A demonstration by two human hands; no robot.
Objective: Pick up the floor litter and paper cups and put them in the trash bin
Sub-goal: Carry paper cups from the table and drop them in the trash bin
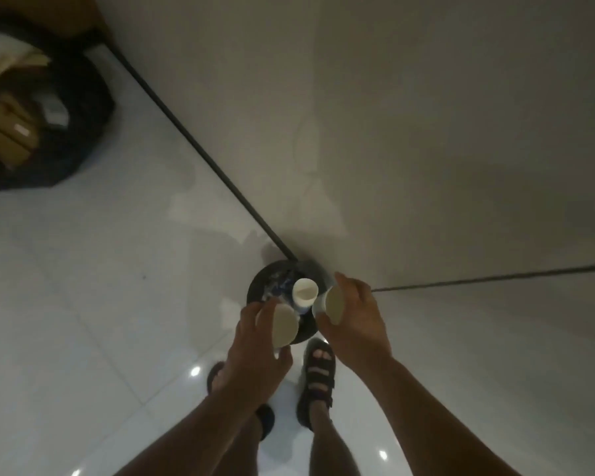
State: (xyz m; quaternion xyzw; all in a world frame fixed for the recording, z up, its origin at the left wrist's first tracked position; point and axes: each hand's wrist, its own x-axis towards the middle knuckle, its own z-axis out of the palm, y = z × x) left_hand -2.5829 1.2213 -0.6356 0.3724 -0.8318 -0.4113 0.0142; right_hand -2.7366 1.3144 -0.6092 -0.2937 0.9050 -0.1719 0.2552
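Above the dark trash bin (256, 287) in the wall corner, our left hand (255, 341) grips the first paper cup (285, 325) and our right hand (356, 317) the second paper cup (333, 303), both hiding the bin's near rim. A third paper cup (305, 292) sits inside. Our sandalled foot (318, 376) stands just beside; a black bag (83, 132) lies well apart.

Glossy tiled floor (83, 304); matt paper cups (305, 291); strappy sandal (318, 379)

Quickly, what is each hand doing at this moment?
Left hand: grips a paper cup.
Right hand: grips a second paper cup.
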